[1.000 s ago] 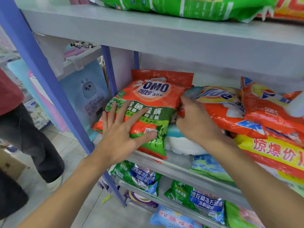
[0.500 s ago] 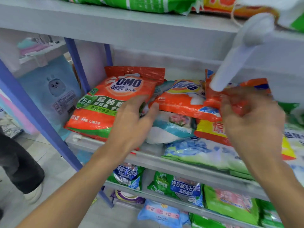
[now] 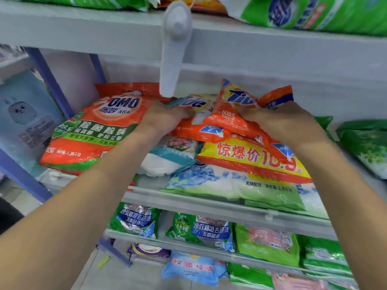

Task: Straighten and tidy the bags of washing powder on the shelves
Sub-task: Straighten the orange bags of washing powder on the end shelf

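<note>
tide bags in the grip of left hand and right hand

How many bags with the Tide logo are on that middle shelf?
2. The left Tide bag lies beside the OMO bag; the right Tide bag tilts up, overlapping it. A small orange bag further right shows no readable logo, so it may be a third.

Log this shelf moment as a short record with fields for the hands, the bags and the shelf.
Left hand: on the left edge of the lower Tide bag; grip too blurred to tell
Right hand: grips the upper Tide bag
Upper Tide bag: tilted, overlapping the lower one
OMO bag: leftmost, label facing out
Yellow-banner bag: beneath both Tide bags
Shelf: middle tier, bags overlapping
</note>
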